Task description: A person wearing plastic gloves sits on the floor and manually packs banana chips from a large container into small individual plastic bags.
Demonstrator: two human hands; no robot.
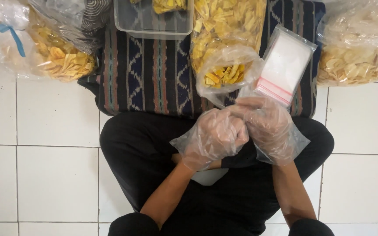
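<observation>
- Small clear plastic bag of yellow banana chips [225, 72] sits with its mouth open just beyond the two hands, resting on the dark patterned woven cloth [149, 74]; its lower edge runs down to the fingers.
- Nearest the camera are the person's black-clad crossed legs [145, 153] on the white tiled floor [49, 175], bare forearms reaching forward over them.
- The left hand [213, 137], in a loose clear plastic glove, is curled into a closed grip, fingers folded in against the right hand; what it pinches is hidden by the crumpled glove, so I cannot tell exactly what it holds.
- The right hand [267, 124], gloved the same way, is closed too, fingers bent over the left hand's knuckles and touching the lower edge of the small bag.
- Just beyond the right hand, a stack of flat empty clear zip pouches with a red seal strip [283, 65] lies tilted on the cloth, just beside the small bag.
- Behind the small bag, a large clear sack of yellow chips [228, 22] lies on the cloth.
- A clear rectangular plastic tub [152, 22] stands at the cloth's far edge, a few chips inside.
- Far left, a big clear bag of chips [62, 57] rests on the floor, a blue ribbon [9, 35] beside it.
- Far right, another large bag of paler chips [357, 48] lies on the tiles.
</observation>
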